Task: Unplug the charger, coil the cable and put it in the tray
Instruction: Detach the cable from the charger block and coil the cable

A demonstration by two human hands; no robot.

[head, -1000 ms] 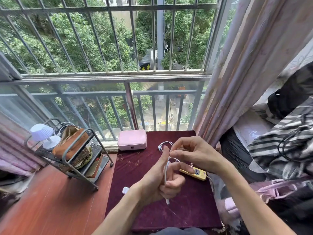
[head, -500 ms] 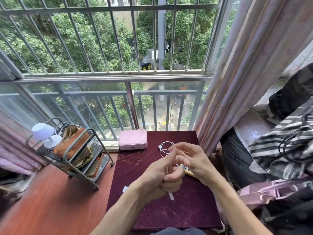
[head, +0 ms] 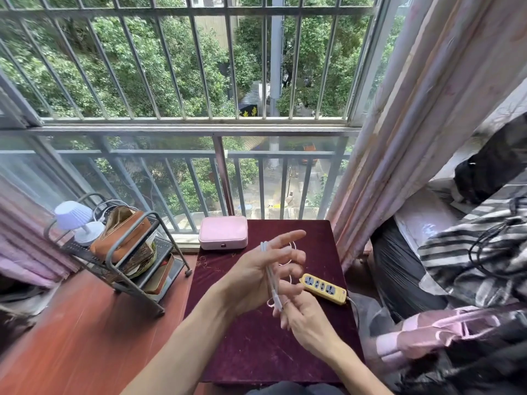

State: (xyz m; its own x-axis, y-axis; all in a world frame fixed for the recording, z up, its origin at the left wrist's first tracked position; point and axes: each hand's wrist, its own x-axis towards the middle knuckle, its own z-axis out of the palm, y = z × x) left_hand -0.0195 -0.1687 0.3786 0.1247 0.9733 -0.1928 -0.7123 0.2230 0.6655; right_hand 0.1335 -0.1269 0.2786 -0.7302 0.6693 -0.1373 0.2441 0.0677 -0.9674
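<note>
Thin white charging cable (head: 269,270): strands wound round the left hand (head: 253,280) above the maroon velvet table top (head: 256,352), long axis running 12 to 6 o'clock across the palm. That hand's fingers are spread and nearly straight, carrying the coil rather than clasping it. Right hand (head: 306,326): at 5 o'clock of the coil, fingertips apparently pinching its lower end, so likely the one to lead the next wrap; yellow plastic power strip (head: 323,287) just beside at 3 o'clock.

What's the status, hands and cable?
Left hand spread, white cable looped over it. Right hand pinches its lower end. Yellow power strip beside hands, nothing plugged in.
</note>
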